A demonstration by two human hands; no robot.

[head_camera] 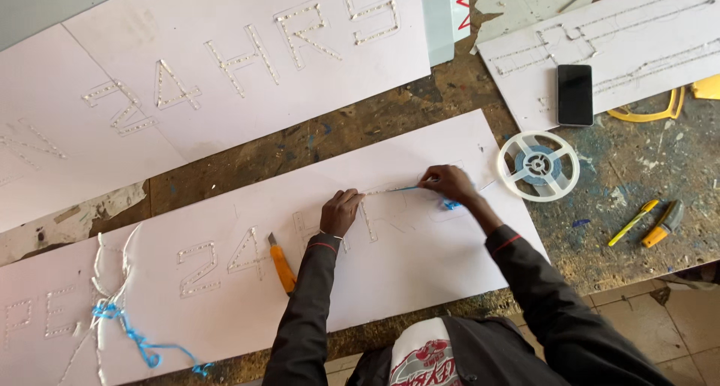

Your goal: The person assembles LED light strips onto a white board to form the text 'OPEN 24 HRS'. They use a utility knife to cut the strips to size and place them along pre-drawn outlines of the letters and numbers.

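Note:
A long white sign board (pixel 420 266) lies on the workbench, with outlined characters filled with rows of small clear dots. My left hand (pixel 341 211) presses down on one character's edge. My right hand (pixel 448 184) pinches the end of a thin strip (pixel 394 190) with a blue backing and holds it taut between both hands along the top of a character. A curl of peeled blue backing (pixel 450 204) lies under my right hand. An orange utility knife (pixel 282 266) rests on the board just left of my left forearm.
A white and blue reel (pixel 538 166) sits right of the board. Farther right lie a black phone (pixel 575 94), a yellow pen (pixel 633 222) and an orange cutter (pixel 663 225). More white sign boards (pixel 225 101) cover the bench's far side. Loose blue backing (pixel 139 339) lies at the lower left.

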